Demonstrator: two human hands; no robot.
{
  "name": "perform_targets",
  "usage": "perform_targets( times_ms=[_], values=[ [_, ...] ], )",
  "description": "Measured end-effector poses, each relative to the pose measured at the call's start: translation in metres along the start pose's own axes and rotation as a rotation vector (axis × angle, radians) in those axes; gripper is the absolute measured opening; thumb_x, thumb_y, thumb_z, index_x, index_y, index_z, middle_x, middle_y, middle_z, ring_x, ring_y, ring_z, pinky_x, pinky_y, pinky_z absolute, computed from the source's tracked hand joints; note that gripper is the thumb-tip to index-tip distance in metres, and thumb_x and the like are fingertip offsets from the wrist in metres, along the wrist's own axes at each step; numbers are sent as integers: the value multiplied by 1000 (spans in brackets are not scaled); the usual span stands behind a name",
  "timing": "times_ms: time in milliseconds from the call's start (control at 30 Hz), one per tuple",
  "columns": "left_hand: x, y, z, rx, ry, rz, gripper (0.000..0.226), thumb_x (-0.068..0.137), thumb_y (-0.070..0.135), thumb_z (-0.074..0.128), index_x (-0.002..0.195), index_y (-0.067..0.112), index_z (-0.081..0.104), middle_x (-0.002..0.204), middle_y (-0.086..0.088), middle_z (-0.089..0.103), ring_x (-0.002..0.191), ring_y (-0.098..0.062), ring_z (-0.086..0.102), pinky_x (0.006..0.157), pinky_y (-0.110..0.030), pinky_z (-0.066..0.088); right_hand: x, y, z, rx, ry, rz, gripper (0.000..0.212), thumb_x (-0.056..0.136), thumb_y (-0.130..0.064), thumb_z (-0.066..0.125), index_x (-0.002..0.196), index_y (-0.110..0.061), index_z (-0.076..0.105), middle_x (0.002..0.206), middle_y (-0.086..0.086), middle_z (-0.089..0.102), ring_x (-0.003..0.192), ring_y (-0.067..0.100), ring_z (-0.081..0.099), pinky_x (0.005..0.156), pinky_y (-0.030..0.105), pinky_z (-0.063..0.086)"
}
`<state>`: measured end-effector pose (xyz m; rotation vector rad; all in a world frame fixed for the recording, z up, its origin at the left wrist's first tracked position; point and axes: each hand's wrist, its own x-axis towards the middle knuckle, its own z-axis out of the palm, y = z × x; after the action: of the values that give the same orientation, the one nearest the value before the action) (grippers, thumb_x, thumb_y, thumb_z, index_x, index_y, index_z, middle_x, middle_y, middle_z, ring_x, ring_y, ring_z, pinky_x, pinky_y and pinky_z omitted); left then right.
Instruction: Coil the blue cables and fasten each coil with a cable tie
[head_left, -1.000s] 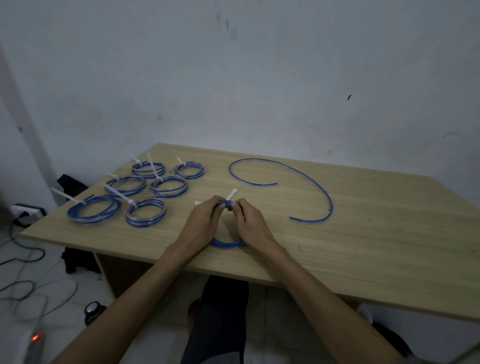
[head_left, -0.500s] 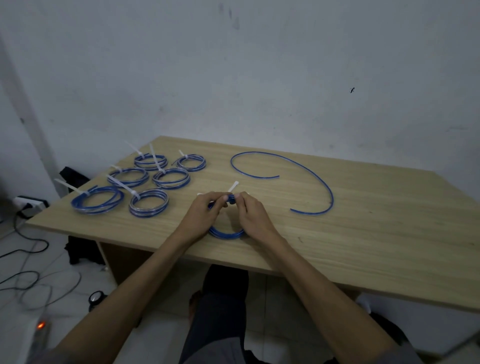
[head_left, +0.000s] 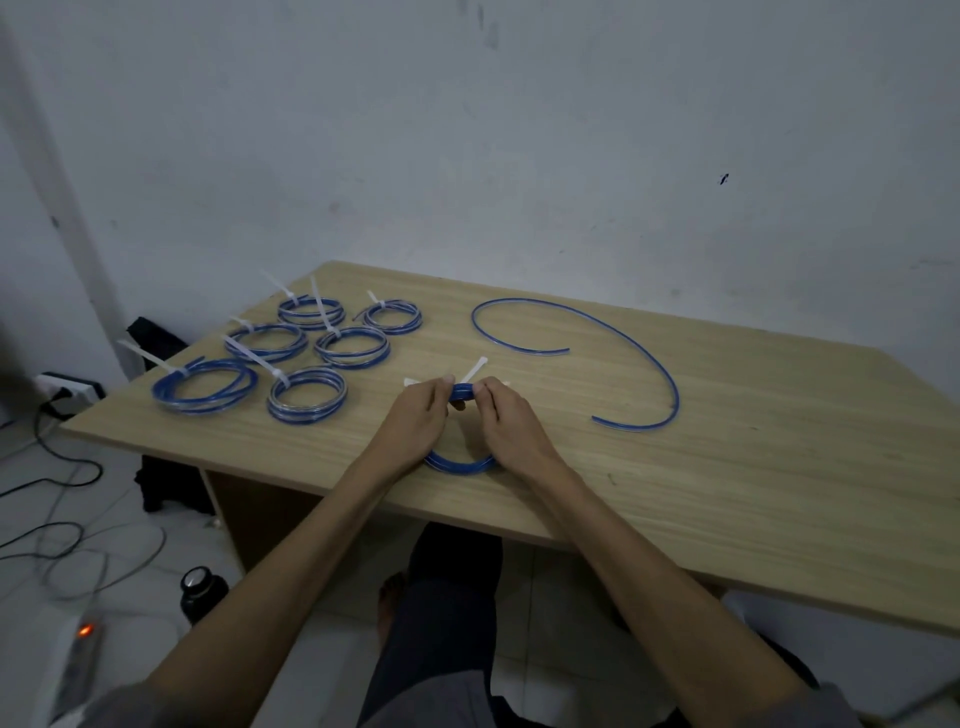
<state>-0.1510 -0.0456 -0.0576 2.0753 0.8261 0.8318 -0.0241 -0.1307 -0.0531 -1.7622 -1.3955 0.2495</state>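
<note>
- Little has moved since a second ago: your hands keep the same pinch at the far arc of the coil (head_left: 458, 462), and only your view has tipped down a touch.
- Your left hand (head_left: 415, 423) curls round the coil's far arc from the left, thumb and fingers pinching it and what looks like the tie's white end.
- Your right hand (head_left: 511, 423) pinches the same arc from the right; both hands sit equally near it, the gap between them narrow.
- Between your fingertips the cable tie (head_left: 474, 370) wraps the bundle, its free tail pointing up and away from you, slightly rightward.
- That coil lies flat on the desk (head_left: 727, 493) under your wrists, its near arc showing between them.
- Judged from this, pulling the tail along its own long axis would cinch it; the right hand is nearer the tail.
- Left of the coil lie six tied coils (head_left: 306, 400); to its right, one loose blue cable (head_left: 613, 327) lies uncoiled in an open curve.
</note>
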Motion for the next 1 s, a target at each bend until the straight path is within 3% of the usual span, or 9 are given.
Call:
perform_targets(
  times_ms=[67,167,267,367,467,633,833,1000],
  values=[
    [-2,-1,3,163,43,66,41,108,39,34,88,18,63,72,1,63,65,-14,58,60,-32,43,1,0,2,27,8,7,27,109,-29,34,108,-16,58,91,1,64,79,13,58,71,32,46],
    [-1,-5,3,255,33,66,38,107,39,34,83,18,54,69,0,59,63,-15,57,56,-29,36,3,1,4,41,1,6,25,109,-29,36,113,-17,57,100,4,68,90,19,63,81,39,50],
    [0,-7,2,263,36,41,40,107,40,32,83,15,52,70,-2,58,64,-17,56,55,-32,35,8,-2,0,69,-32,33,33,108,-38,35,107,-16,60,91,1,65,82,15,60,77,37,48],
    [0,-6,1,293,59,17,43,108,41,30,85,12,52,72,-5,59,68,-23,56,61,-38,41,25,1,-9,72,51,98,43,108,-42,32,107,-15,66,92,-2,64,86,13,60,77,31,46],
    [0,-6,1,302,65,9,44,108,41,30,86,11,52,72,-5,58,68,-24,56,62,-39,42,45,12,-19,-116,110,71,31,106,-26,43,104,-11,70,97,2,66,94,21,63,83,37,50],
    [1,-6,1,312,65,-12,44,107,42,31,87,11,54,73,-4,59,69,-21,57,64,-40,44,52,20,-23,-505,-123,-19,26,100,-26,56,120,-15,69,124,3,59,116,22,52,92,38,47],
    [-1,-6,0,277,71,3,43,107,44,30,85,16,53,73,0,57,70,-18,54,66,-39,44,46,21,-20,-575,-138,-42,25,100,-16,55,121,-11,67,113,7,61,110,27,51,89,43,48],
    [0,-6,0,251,87,0,42,108,42,31,85,16,54,74,-1,57,71,-17,55,66,-38,43,47,19,-24,-504,-112,75,18,97,-19,58,104,-9,72,104,6,70,96,24,63,85,46,55]
  ],
)
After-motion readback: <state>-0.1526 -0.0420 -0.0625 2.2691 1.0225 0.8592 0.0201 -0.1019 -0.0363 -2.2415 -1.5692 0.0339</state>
